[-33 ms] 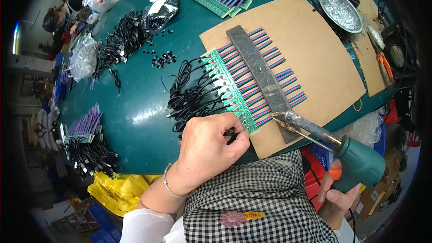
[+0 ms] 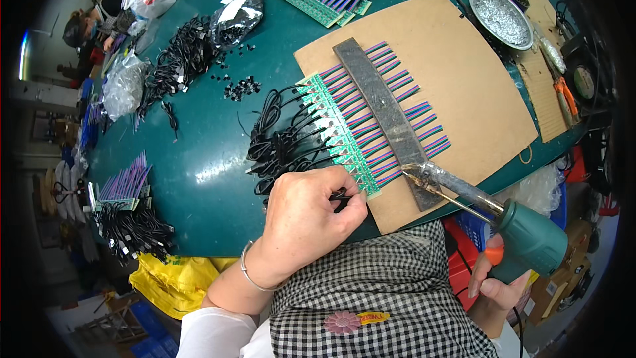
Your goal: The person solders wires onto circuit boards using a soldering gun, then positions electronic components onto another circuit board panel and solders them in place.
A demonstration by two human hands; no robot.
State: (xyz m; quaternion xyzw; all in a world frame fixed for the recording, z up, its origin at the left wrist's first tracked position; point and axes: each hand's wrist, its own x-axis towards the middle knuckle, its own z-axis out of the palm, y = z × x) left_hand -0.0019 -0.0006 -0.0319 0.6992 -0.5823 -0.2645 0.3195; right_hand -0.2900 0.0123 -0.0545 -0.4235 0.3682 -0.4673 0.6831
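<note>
My left hand (image 2: 308, 209) is closed in a pinch on a black cable (image 2: 340, 200), at the near end of a green circuit board strip (image 2: 339, 134). The cable's tip is hidden by my fingers. In my right hand (image 2: 498, 290) is a green soldering gun (image 2: 533, 235), gripped by its handle. Its metal tip points left, over the near part of a dark flat metal bar (image 2: 381, 103). That bar lies across rows of multicoloured wires (image 2: 416, 111) running right from the strip. Several black cables (image 2: 281, 146) extend from the strip's left side.
A brown board (image 2: 457, 79) lies under the strip. Farther off are wired circuit boards (image 2: 308, 5) and a silver dish (image 2: 501, 18). At left sit a black cable pile (image 2: 179, 59), small black pieces (image 2: 242, 88) and a cable bundle (image 2: 136, 229). A person (image 2: 83, 30) is at far left.
</note>
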